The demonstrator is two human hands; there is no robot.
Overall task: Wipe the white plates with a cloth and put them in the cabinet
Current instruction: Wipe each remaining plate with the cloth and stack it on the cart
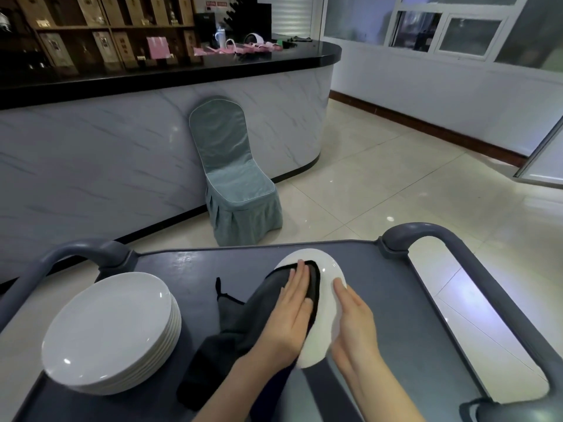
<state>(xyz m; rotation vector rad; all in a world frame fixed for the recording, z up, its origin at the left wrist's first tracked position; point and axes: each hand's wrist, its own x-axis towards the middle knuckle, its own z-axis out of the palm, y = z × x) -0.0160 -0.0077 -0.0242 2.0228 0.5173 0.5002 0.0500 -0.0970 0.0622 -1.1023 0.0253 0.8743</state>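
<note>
So, on the left side of the grey cart [198, 269] there's a stack of white plates [111, 333], several high, plain and glossy with wide rims. Past the cart's far edge, a chair [234, 178] in a blue-green cover stands against a marble-look counter [106, 153].

Next over, a dark grey cloth [243, 324] with black trim trails down onto the cart top, its upper end spread across the plate [327, 300]. The left hand [292, 312] lies flat on the cloth, fingers straight and together, pressing it against the plate's face.

That plate is round, plain white and shiny, tipped up on its edge over the cart's middle-right. The right hand [353, 318] grips its right rim, thumb along the front, other fingers hidden behind. Furthest right is the cart's curved handle [457, 239].
</note>
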